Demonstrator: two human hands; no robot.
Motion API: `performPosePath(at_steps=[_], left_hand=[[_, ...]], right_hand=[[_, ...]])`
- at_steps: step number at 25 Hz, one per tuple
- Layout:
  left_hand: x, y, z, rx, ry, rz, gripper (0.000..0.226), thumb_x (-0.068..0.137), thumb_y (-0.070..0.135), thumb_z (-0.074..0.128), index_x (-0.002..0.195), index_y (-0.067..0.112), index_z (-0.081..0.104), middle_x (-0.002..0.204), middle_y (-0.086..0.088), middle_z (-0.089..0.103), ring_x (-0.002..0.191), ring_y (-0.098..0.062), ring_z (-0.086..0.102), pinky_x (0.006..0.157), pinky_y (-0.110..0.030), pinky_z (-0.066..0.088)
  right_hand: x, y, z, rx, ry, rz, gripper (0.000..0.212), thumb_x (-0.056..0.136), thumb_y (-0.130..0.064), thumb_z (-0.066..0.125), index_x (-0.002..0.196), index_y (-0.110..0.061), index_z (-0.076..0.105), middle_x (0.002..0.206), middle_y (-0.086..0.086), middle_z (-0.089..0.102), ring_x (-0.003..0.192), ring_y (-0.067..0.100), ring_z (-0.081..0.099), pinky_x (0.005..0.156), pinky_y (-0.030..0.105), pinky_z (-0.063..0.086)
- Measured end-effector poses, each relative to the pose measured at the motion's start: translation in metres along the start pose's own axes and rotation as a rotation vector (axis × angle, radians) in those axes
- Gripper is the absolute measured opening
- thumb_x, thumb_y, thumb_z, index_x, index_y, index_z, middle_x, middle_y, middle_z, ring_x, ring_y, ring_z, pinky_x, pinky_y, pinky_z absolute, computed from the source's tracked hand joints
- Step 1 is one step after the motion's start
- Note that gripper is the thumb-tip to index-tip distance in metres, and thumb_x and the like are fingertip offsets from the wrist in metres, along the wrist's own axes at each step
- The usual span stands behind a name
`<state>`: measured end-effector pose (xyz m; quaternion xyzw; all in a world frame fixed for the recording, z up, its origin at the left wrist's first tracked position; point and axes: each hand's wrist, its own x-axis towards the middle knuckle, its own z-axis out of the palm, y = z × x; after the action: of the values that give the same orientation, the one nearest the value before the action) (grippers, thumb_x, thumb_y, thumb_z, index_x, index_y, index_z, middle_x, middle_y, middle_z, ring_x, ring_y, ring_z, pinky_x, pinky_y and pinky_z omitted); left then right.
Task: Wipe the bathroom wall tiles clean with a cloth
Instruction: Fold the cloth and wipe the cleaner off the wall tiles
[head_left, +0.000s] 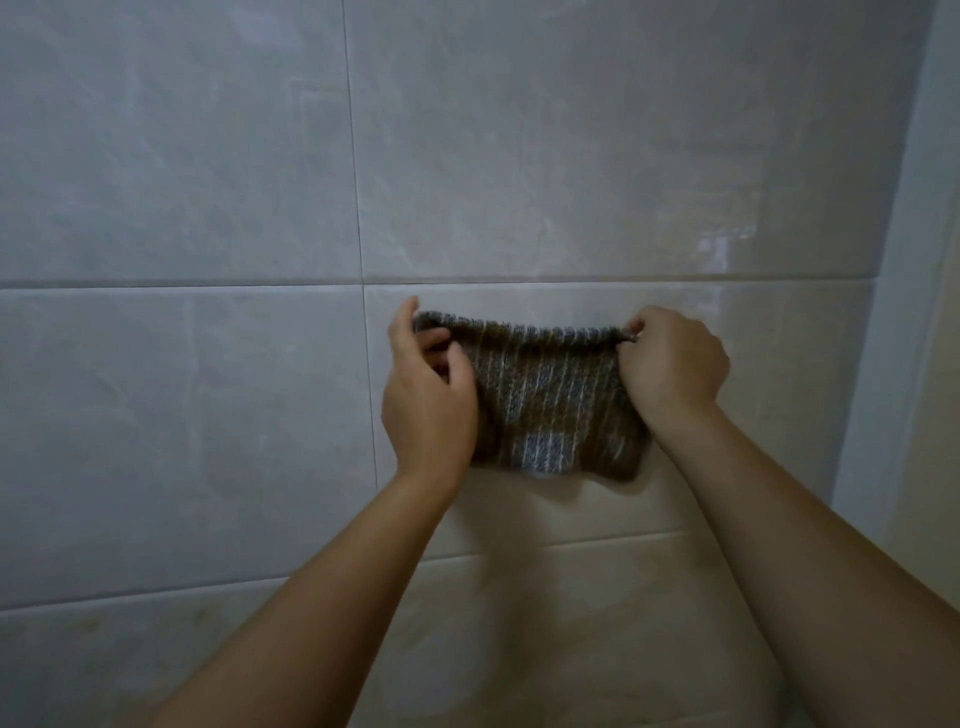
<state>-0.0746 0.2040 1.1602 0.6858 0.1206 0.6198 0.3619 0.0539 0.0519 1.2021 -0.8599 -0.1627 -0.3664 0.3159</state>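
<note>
Left hand (426, 400) and right hand (670, 364) each pinch a top corner of the cloth (550, 400), stretched before the tiles (182, 415); likely refolding, next pressing flat to wipe.

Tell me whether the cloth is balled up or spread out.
Spread out: the cloth hangs flat, stretched between left hand and right hand gripping its top corners.

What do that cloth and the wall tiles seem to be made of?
The cloth looks like ribbed knitted or woven fabric, brown with grey stripes, matte: it sags between the left hand and the right hand. The wall tiles look like glazed ceramic or porcelain, marble-patterned: faint glossy reflections, thin grout lines.
</note>
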Motion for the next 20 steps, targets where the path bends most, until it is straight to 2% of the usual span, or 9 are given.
performPosePath(at_steps=[3, 5, 7, 10, 11, 13, 16, 17, 20], left_hand=[[-0.008, -0.031, 0.009, 0.393, -0.106, 0.493, 0.050, 0.094, 0.013, 0.063, 0.141, 0.017, 0.047, 0.144, -0.008, 0.051, 0.134, -0.022, 0.043, 0.105, -0.037, 0.044], [-0.003, -0.052, 0.012, 0.645, -0.135, 0.680, 0.049, 0.095, 0.016, 0.063, 0.141, 0.013, 0.050, 0.153, -0.013, 0.043, 0.142, -0.032, 0.034, 0.113, -0.045, 0.037], [0.001, -0.060, 0.014, 0.779, -0.157, 0.722, 0.052, 0.097, 0.027, 0.057, 0.147, 0.014, 0.045, 0.156, -0.016, 0.036, 0.141, -0.033, 0.032, 0.112, -0.044, 0.033], [0.011, -0.055, 0.018, 0.835, -0.099, 0.702, 0.057, 0.096, 0.042, 0.049, 0.146, 0.015, 0.046, 0.150, -0.017, 0.039, 0.131, -0.032, 0.036, 0.103, -0.041, 0.032], [0.015, -0.051, 0.021, 0.831, -0.065, 0.710, 0.055, 0.096, 0.041, 0.049, 0.144, 0.013, 0.048, 0.147, -0.018, 0.041, 0.128, -0.032, 0.038, 0.102, -0.041, 0.032], [0.022, -0.050, 0.028, 0.807, -0.022, 0.788, 0.049, 0.096, 0.024, 0.050, 0.140, 0.004, 0.050, 0.147, -0.020, 0.041, 0.129, -0.033, 0.039, 0.106, -0.042, 0.033], [0.023, -0.056, 0.037, 0.831, -0.062, 0.882, 0.050, 0.098, 0.007, 0.045, 0.145, -0.006, 0.038, 0.154, -0.025, 0.036, 0.143, -0.037, 0.034, 0.117, -0.047, 0.032], [0.024, -0.059, 0.037, 0.824, -0.069, 0.875, 0.051, 0.099, 0.011, 0.045, 0.147, -0.005, 0.035, 0.156, -0.024, 0.033, 0.146, -0.036, 0.030, 0.119, -0.048, 0.028], [0.043, -0.055, 0.027, 0.819, -0.066, 0.797, 0.061, 0.102, 0.040, 0.042, 0.151, 0.005, 0.035, 0.160, -0.017, 0.022, 0.150, -0.035, 0.018, 0.122, -0.050, 0.017]], right_hand=[[-0.008, -0.005, 0.015, 0.181, 0.050, 0.079, 0.023, 0.091, -0.009, 0.052, 0.114, -0.014, 0.055, 0.103, 0.011, 0.065, 0.091, 0.035, 0.060, 0.068, 0.035, 0.043], [-0.022, -0.010, 0.030, 0.345, 0.140, 0.085, 0.030, 0.089, -0.008, 0.054, 0.119, -0.008, 0.047, 0.110, 0.016, 0.059, 0.096, 0.037, 0.057, 0.077, 0.043, 0.048], [-0.039, -0.014, 0.051, 0.408, 0.280, -0.017, 0.035, 0.084, -0.005, 0.059, 0.116, -0.002, 0.046, 0.115, 0.021, 0.053, 0.107, 0.039, 0.049, 0.091, 0.051, 0.045], [-0.048, -0.011, 0.085, 0.284, 0.441, -0.134, 0.035, 0.083, -0.010, 0.059, 0.116, -0.003, 0.050, 0.120, 0.022, 0.046, 0.123, 0.043, 0.041, 0.104, 0.060, 0.036], [-0.048, -0.009, 0.092, 0.279, 0.460, -0.163, 0.035, 0.086, -0.011, 0.056, 0.120, -0.004, 0.050, 0.124, 0.021, 0.043, 0.129, 0.045, 0.038, 0.106, 0.061, 0.033], [-0.044, -0.008, 0.100, 0.303, 0.462, -0.225, 0.038, 0.091, -0.008, 0.052, 0.128, -0.004, 0.050, 0.135, 0.020, 0.037, 0.138, 0.045, 0.029, 0.111, 0.061, 0.028], [-0.037, -0.011, 0.100, 0.246, 0.425, -0.270, 0.048, 0.092, -0.011, 0.045, 0.141, -0.010, 0.046, 0.146, 0.018, 0.036, 0.144, 0.043, 0.020, 0.116, 0.061, 0.017], [-0.034, -0.012, 0.099, 0.211, 0.416, -0.281, 0.051, 0.093, -0.016, 0.043, 0.144, -0.013, 0.044, 0.149, 0.018, 0.036, 0.145, 0.042, 0.019, 0.117, 0.061, 0.015], [-0.020, -0.022, 0.092, 0.132, 0.396, -0.304, 0.057, 0.094, -0.038, 0.040, 0.148, -0.021, 0.040, 0.155, 0.016, 0.031, 0.145, 0.041, 0.019, 0.117, 0.060, 0.015]])
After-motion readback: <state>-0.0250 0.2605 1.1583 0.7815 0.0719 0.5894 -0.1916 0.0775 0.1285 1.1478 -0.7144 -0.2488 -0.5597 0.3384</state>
